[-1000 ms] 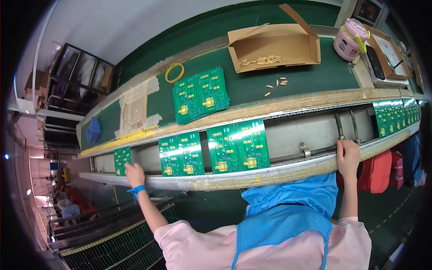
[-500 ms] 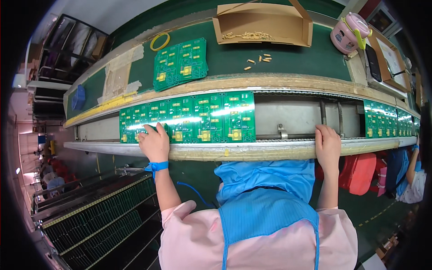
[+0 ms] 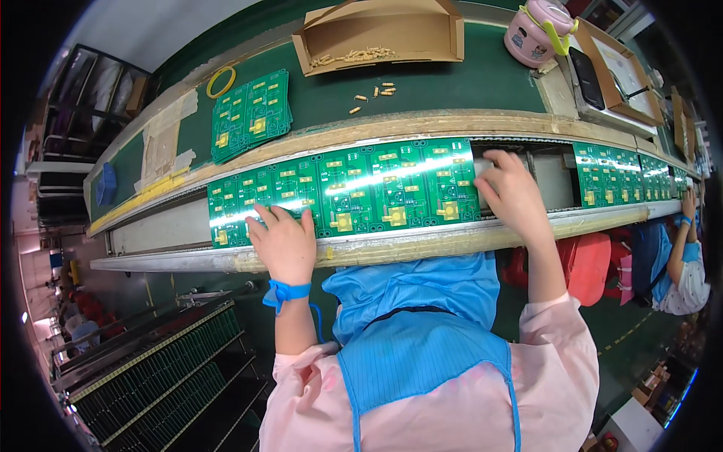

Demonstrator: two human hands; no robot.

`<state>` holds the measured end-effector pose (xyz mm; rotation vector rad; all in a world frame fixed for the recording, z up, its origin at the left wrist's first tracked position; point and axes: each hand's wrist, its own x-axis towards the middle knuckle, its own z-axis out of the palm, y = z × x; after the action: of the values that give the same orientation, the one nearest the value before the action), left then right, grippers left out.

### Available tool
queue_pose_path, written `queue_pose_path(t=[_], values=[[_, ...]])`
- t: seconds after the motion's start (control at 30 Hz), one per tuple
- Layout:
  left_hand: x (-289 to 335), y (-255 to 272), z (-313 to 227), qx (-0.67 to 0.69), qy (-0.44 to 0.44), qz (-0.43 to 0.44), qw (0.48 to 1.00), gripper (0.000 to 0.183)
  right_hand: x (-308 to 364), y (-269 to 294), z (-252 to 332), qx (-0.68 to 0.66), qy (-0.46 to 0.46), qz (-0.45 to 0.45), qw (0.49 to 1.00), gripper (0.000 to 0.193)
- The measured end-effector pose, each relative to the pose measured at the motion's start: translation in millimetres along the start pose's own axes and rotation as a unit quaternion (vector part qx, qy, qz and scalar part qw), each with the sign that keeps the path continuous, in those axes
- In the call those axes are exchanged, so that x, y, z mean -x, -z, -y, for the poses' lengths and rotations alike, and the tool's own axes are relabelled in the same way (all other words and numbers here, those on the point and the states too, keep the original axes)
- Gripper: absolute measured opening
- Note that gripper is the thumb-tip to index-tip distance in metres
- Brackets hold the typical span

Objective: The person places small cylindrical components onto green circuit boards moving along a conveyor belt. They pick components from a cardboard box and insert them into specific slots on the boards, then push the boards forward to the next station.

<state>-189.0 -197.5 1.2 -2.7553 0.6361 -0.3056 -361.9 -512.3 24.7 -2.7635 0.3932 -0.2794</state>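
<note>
A row of green circuit boards (image 3: 354, 190) with yellow parts lies in the rail track in front of me. My left hand (image 3: 283, 242) rests over the near edge of the left part of this row, fingers spread, a blue wrist strap below it. At the row's right end is my right hand (image 3: 514, 192), its thumb near the end board's edge and its fingers bent but apart from the thumb. Nothing shows in its grasp; whether it touches the board I cannot tell.
Beyond the track lie stacked circuit boards (image 3: 251, 113), a yellow tape ring (image 3: 221, 82), loose small tan parts (image 3: 376, 91) and a cardboard box (image 3: 380, 38) of such parts. More boards (image 3: 610, 175) sit further right in the track. A board rack (image 3: 158, 369) stands lower left.
The row of boards has slid right along the track, my left hand moving with it. My right hand has left the near rail and come to the row's right end. The view has shifted.
</note>
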Motion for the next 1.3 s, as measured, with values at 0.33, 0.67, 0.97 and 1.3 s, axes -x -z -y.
queue_pose_path(t=[0.33,0.67,0.97,1.3], values=[[-140.7,23.5,-91.5,0.313,-0.151,-0.088,0.934,0.018,-162.0,-83.8,15.5,-0.088,0.162,-0.136,0.973,0.019],[-153.6,-12.6,-101.4,0.370,-0.161,-0.137,0.905,0.016,-160.1,-91.9,24.7,-0.041,0.050,-0.112,0.992,0.013],[-113.4,21.0,-126.1,0.588,-0.233,-0.112,0.767,0.010,-158.9,-87.7,14.0,-0.103,0.070,-0.139,0.982,0.013],[-104.6,25.6,-123.8,0.612,-0.308,0.098,0.722,0.012,-153.4,-73.8,-2.1,-0.231,0.121,-0.047,0.964,0.026]])
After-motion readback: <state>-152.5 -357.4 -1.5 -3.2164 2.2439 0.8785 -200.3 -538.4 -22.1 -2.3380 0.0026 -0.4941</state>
